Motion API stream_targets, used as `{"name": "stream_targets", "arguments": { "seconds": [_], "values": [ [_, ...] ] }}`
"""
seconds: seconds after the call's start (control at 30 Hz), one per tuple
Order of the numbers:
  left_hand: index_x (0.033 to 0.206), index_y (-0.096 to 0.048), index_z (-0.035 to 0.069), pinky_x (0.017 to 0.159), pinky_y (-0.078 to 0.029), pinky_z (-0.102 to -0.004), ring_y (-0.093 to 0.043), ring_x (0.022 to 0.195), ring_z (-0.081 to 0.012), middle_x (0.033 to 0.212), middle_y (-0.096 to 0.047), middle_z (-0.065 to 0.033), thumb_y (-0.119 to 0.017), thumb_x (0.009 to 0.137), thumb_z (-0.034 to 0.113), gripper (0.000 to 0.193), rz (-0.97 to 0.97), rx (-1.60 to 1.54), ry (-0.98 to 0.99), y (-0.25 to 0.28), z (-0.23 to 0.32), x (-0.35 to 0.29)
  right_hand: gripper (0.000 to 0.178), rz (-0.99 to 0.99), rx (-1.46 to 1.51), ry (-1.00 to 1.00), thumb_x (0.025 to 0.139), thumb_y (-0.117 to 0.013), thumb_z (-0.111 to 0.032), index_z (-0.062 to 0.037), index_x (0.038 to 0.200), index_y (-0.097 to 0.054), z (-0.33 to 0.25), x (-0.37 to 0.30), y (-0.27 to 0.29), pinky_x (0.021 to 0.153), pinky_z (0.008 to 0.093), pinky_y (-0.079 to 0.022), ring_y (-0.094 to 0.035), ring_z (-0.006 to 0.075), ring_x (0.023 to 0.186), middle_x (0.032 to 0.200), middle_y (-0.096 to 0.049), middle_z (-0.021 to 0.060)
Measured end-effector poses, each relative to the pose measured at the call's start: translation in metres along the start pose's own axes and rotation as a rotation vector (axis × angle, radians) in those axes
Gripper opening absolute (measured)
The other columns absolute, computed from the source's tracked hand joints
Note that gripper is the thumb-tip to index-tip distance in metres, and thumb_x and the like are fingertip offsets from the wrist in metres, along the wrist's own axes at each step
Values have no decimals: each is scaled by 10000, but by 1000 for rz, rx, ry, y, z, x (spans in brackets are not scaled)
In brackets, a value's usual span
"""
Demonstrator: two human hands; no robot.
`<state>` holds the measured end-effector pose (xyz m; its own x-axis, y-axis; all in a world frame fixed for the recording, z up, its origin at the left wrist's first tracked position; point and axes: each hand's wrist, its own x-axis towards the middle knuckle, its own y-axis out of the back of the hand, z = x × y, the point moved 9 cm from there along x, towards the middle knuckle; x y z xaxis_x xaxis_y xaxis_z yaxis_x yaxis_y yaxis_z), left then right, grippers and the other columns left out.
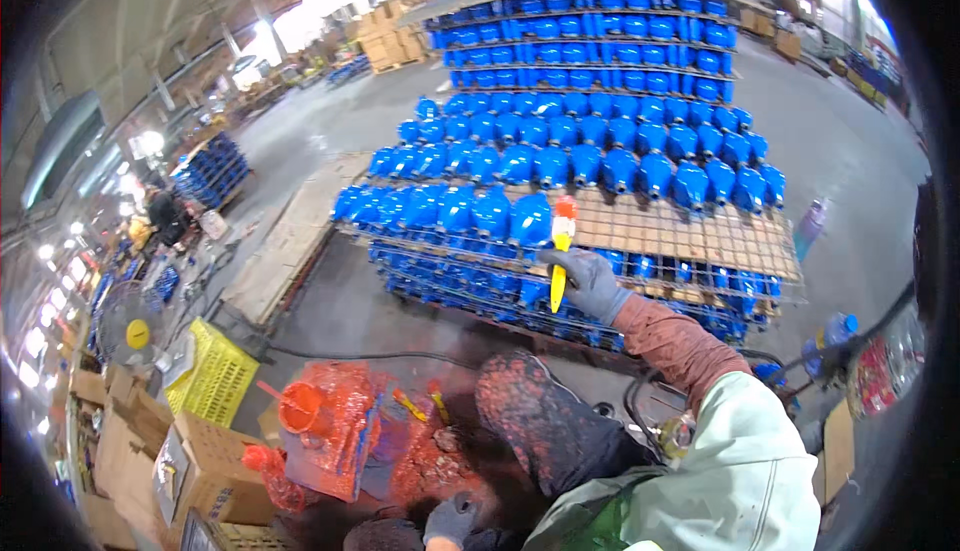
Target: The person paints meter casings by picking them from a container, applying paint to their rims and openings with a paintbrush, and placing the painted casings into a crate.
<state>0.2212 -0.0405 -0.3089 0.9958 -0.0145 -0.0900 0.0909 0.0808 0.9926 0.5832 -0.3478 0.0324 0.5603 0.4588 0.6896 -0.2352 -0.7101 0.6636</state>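
Observation:
My right hand (592, 286), in a grey glove, is closed round a paintbrush (560, 269) with a yellow handle. Its red-orange bristles point up, in front of the nearest row of glossy blue castings (492, 213). At the lower edge my left hand (452, 519), also gloved in grey, sits low by my knees with its fingers curled in. Whether anything is inside it is hidden. On the paint-spattered low surface left of my leg, an orange-red paint pot (300, 407) stands on a red-smeared plastic sheet (340, 451). Two yellow-handled brushes (410, 406) lie beside it.
The castings stand in rows on wire mesh and boards (680, 236), with more layers below and a taller stack (600, 41) behind. A yellow crate (212, 371) and cardboard boxes (222, 471) are at left. A dark hose (370, 355) crosses the floor.

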Motion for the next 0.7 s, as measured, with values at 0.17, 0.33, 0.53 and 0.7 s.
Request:
{"name": "stream_targets", "arguments": {
  "seconds": [0.17, 0.33, 0.53, 0.7],
  "values": [
    [1101, -616, 181, 715, -514, -481, -620, 873, -359, 1002, -642, -159, -455, 921, 353, 297, -111, -366, 279, 100, 33, 23, 531, -155, -124, 95, 770, -653, -111, -155, 1273, -489, 32, 36, -45, 724, 432, -505, -635, 329, 822, 1005, -629, 144],
    [1116, -613, 97, 761, -498, -490, -615, 895, -411, 993, -658, -208, -529, 878, 494, 471, -255, -429, 383, 80, 24, 21, 529, -182, -214, 183, 793, -645, -151, -201, 1296, -486, 50, 41, -85, 713, 418, -500, -627, 322, 795, 1130, -581, 153],
    [1041, -646, 127, 841, -480, -498, -618, 957, -389, 1025, -662, -175, -509, 873, 473, 409, -218, -393, 371, 76, 15, 24, 335, -173, -253, 245, 821, -596, -137, -189, 1152, -589, 42, 42, -84, 688, 405, -493, -629, 285, 783, 1034, -621, 99],
    [1124, -647, 93, 832, -502, -425, -644, 967, -334, 1038, -673, -169, -596, 873, 420, 415, 113, -658, 254, 117, 23, 44, 273, -106, -35, 338, 783, -651, -132, -157, 1053, -617, -30, 44, -46, 702, 400, -512, -645, 320, 844, 1029, -644, 110]
  ]
}}
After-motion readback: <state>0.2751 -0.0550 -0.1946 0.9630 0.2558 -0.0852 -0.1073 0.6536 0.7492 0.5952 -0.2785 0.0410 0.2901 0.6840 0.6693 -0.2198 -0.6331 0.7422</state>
